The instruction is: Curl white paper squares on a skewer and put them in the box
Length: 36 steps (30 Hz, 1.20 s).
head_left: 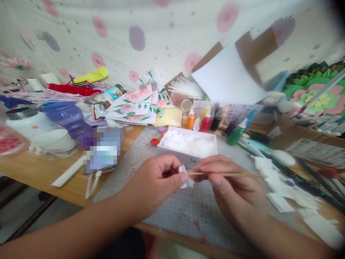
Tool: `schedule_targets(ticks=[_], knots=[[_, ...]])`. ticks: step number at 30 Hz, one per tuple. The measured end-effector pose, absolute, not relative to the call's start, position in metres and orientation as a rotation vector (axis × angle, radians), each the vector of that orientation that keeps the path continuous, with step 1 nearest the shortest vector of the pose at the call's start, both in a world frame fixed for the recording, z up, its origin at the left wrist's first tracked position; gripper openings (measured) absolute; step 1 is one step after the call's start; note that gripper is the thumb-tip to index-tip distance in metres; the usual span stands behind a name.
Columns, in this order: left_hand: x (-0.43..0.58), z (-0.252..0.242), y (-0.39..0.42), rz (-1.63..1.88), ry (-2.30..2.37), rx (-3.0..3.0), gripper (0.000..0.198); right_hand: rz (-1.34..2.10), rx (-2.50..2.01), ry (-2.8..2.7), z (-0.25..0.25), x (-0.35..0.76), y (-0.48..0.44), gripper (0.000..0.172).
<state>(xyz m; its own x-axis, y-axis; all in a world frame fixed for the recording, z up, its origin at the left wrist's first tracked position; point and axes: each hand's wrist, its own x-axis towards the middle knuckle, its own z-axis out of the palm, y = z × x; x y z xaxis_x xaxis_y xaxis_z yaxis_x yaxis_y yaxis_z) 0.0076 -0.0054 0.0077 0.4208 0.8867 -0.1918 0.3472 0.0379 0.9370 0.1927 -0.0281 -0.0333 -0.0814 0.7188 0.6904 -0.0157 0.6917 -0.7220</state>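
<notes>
My left hand [159,180] pinches a small crumpled piece of white paper [183,169], perhaps tissue, between thumb and fingers. From the right, my right hand [231,180] grips a thin wooden stick [239,175], whose left end meets the white piece. Both hands are held over the grey cutting mat [161,223], close together. Just behind them stands a white box [185,160] filled with fluffy white material [185,142]. What lies inside the curl of my left fingers is hidden.
Paint bottles, among them an orange one [190,118] and a green one [237,133], stand behind the box. White paper strips [280,201] lie at right beside a cardboard box [318,144]. At left are a white cup [54,142] and a jar [29,124].
</notes>
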Motion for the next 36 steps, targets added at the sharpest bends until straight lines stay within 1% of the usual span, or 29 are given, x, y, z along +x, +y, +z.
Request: schedule_targets(ticks=[9, 21, 29, 36], knots=[[0.008, 0.010, -0.005, 0.605, 1.073, 1.411, 0.019, 0.630, -0.610, -1.594, -0.028, 0.193, -0.027, 0.026], [0.008, 0.011, -0.004, 0.586, 1.079, 1.417, 0.016, 0.568, -0.653, -1.609, -0.024, 0.193, -0.029, 0.020], [0.009, 0.012, -0.003, 0.567, 1.095, 1.421, 0.016, 0.565, -0.645, -1.611, -0.023, 0.192, -0.028, 0.023], [0.008, 0.011, -0.004, 0.578, 1.064, 1.382, 0.016, 0.555, -0.644, -1.624, -0.023, 0.193, -0.028, 0.020]])
